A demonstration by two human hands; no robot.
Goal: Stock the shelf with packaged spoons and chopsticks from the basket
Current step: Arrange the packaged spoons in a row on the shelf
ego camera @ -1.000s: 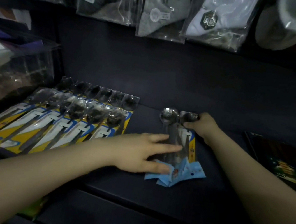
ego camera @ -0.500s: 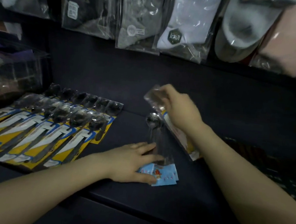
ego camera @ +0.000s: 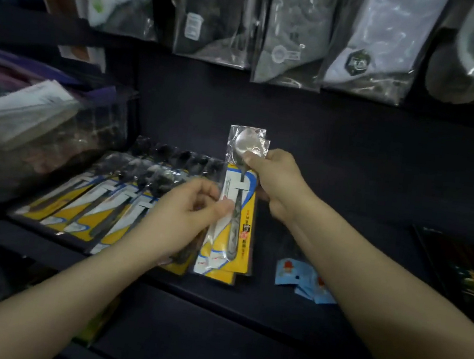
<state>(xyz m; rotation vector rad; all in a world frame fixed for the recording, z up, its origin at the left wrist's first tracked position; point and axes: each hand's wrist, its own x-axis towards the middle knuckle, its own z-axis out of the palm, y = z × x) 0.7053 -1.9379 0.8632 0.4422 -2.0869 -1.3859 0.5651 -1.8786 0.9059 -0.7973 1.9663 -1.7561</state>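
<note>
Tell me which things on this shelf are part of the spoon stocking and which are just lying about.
Part of the job:
held spoon pack
row of spoon packs
blue-carded packs
shelf
left hand, right hand

Lying about:
hanging sock packs
clear bin
dark box

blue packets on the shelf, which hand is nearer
Right. The right hand is above and behind the blue packets, gripping a spoon pack; the left hand sits beyond that pack.

Socks (ego camera: 291, 30): bagged pairs hanging in a row above.
Clear box (ego camera: 51, 137): at left, holding packets.
Dark book (ego camera: 465, 269): flat at right.
</note>
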